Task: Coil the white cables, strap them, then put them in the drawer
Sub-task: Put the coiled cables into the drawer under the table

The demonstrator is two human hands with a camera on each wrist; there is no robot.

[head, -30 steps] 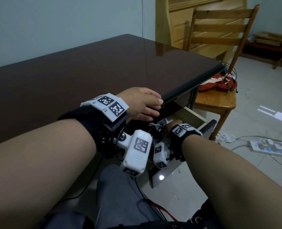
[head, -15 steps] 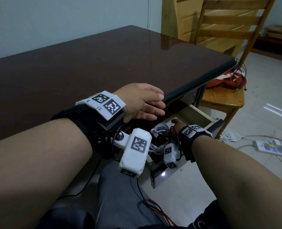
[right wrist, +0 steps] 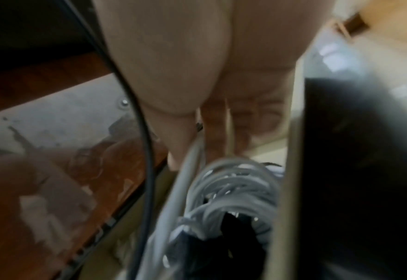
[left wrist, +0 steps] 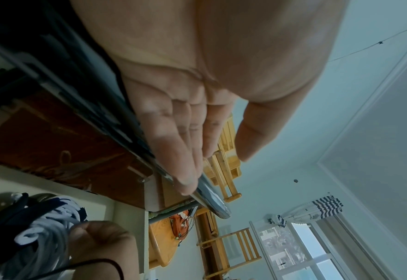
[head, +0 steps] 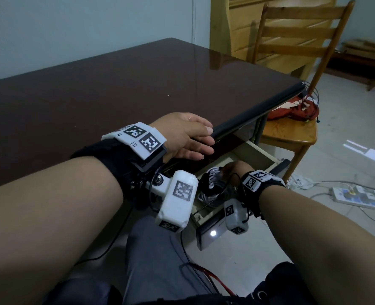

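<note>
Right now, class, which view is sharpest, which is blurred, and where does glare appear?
Head view: sharpest, with glare on the glossy table. Left wrist view: clear, edges bent by the wide lens, bright window. Right wrist view: dim and smeared; the right hand and white cables are soft.

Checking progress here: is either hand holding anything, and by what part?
Right hand grips the white cable coil at its side, over the drawer. Left hand holds nothing; straight fingers rest on the table edge.
</note>
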